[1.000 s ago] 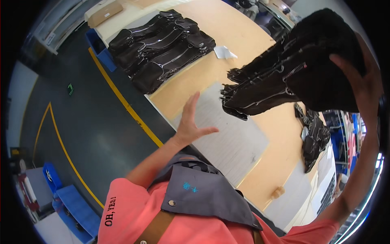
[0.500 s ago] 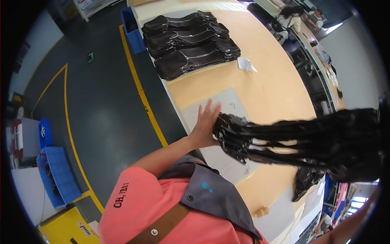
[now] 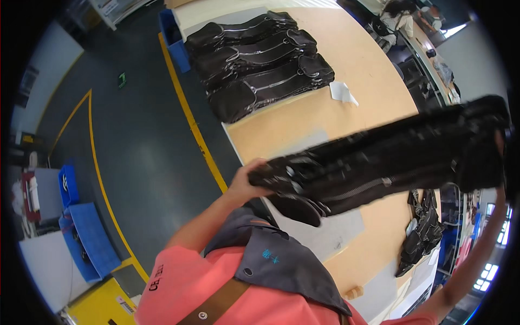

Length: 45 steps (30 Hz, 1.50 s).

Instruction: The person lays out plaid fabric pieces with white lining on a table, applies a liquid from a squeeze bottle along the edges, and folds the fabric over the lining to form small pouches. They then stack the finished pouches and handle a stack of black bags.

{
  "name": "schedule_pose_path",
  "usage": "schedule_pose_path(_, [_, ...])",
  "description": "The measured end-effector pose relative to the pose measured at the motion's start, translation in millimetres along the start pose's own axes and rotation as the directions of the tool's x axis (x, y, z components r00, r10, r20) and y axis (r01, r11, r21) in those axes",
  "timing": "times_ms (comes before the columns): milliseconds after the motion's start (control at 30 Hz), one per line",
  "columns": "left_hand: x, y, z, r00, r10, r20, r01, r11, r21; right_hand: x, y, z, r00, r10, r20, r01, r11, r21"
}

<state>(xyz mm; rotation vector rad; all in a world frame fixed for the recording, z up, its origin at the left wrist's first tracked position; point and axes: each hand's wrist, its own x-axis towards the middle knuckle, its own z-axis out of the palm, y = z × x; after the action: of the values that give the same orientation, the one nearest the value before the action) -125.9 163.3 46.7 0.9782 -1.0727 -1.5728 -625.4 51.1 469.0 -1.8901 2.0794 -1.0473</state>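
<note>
My left hand (image 3: pixel 250 179) is closed round the near-left end of a long bundle of black zippered fabric pieces (image 3: pixel 374 162), its fingers partly behind the layers. At the far right end my right hand (image 3: pixel 500 146) holds the same bundle, mostly hidden by the cloth and the picture's dark rim. The bundle hangs above the table, stretched between both hands and raised at the right, with a zipper along its lower side. At the back of the table (image 3: pixel 368 59) lie several rows of similar black zippered pieces (image 3: pixel 271 81), stacked side by side.
A white paper slip (image 3: pixel 342 93) lies beside the stacked rows. Near the right table edge is a loose heap of black pieces (image 3: pixel 421 233), with a small tan object (image 3: pixel 353 293) closer to me. A blue bin (image 3: pixel 176 46) stands by the table; people work at another bench far right.
The bundle has swung up at its right end and flattened out, its separate strips now together. My left hand has moved left and down, and my right arm shows more.
</note>
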Motion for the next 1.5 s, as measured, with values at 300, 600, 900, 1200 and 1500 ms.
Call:
schedule_pose_path(300, [99, 49, -129, 0.795, -0.332, -0.508, 0.084, 0.889, -0.45, 122, 29, 366, 0.881, -0.036, 0.472, -0.166, 0.91, 0.379])
schedule_pose_path(600, [157, 18, -190, 0.741, -0.291, -0.605, 0.184, 0.955, -0.234, 188, 92, 572, 0.773, 0.082, 0.629, -0.413, 0.818, 0.401])
schedule_pose_path(900, [177, 5, -201, 0.672, -0.467, -0.575, 0.365, 0.884, -0.292, 163, 178, 655, 0.665, 0.351, 0.66, -0.586, 0.793, 0.169])
schedule_pose_path(1200, [143, -53, -223, 0.629, -0.606, -0.488, 0.499, 0.795, -0.344, 194, 170, 649, 0.234, 0.313, 0.92, -0.658, 0.748, -0.087])
schedule_pose_path(1500, [144, -62, -196, 0.637, -0.602, -0.481, 0.378, 0.788, -0.486, 200, 195, 660, 0.189, 0.321, 0.928, -0.686, 0.719, -0.109])
